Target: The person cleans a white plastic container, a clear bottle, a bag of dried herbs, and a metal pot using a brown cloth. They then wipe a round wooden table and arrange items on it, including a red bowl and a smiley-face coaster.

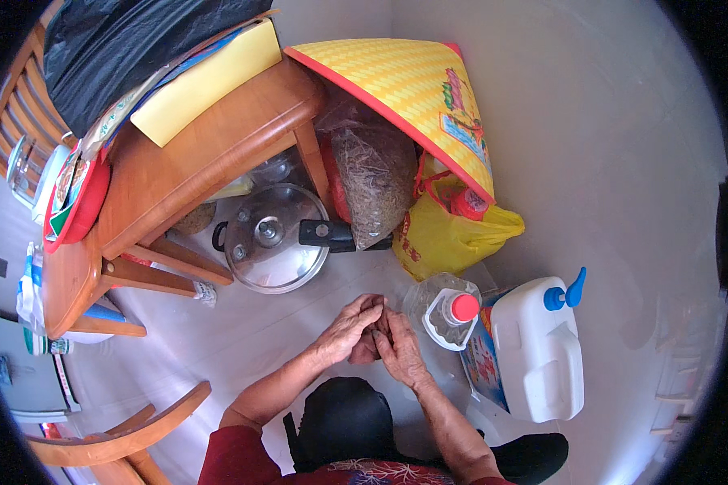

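My left hand and my right hand meet low over the floor, fingers curled and pressed together. Between them they hold a small reddish-brown lump. Its kind cannot be made out, and the fingers cover most of it. Just right of my right hand stands a clear plastic jug with a red cap. Beside that is a large white canister with a blue pump top. Beyond my hands sits a lidded metal pressure cooker with a black handle.
A wooden chair carries papers and a black plastic bag. Behind the jug are a yellow plastic bag, a clear bag of dried plant matter and a yellow woven hat. Another wooden chair stands lower left.
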`<state>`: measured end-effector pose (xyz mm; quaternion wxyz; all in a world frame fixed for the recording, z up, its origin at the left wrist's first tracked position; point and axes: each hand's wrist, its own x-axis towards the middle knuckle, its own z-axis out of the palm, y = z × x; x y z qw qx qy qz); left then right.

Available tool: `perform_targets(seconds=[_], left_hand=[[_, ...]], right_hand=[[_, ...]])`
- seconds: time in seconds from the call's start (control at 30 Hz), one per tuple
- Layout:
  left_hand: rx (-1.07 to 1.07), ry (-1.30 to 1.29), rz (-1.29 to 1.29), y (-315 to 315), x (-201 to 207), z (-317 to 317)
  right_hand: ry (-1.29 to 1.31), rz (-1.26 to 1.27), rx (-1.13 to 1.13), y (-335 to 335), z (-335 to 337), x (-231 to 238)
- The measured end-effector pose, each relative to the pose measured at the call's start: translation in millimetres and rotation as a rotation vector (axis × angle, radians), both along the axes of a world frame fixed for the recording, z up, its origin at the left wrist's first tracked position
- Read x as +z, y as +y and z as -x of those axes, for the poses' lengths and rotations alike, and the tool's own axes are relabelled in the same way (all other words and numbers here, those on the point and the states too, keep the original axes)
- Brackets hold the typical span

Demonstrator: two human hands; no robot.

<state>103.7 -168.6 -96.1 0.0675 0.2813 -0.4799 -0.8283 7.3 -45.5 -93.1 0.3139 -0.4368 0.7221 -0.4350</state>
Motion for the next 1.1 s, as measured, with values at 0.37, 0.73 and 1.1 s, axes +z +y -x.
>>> perform_targets(seconds=[0.37,0.73,1.1], left_hand=[[0.697,-0.412,0.849,-113.2,25.0,132.5],[0.826,-0.460,0.972,-129.6,-1.9,144.9],[0.866,0.059,0.572,-70.7,45.6,47.7]], right_hand=[[-0.273,-0.147,0.015,55.6,-16.5,-4.5],[-0.686,-0.193,-0.230,112.4,-12.3,-30.0],[-0.541,-0.015,-0.218,60.3,4.3,56.0]])
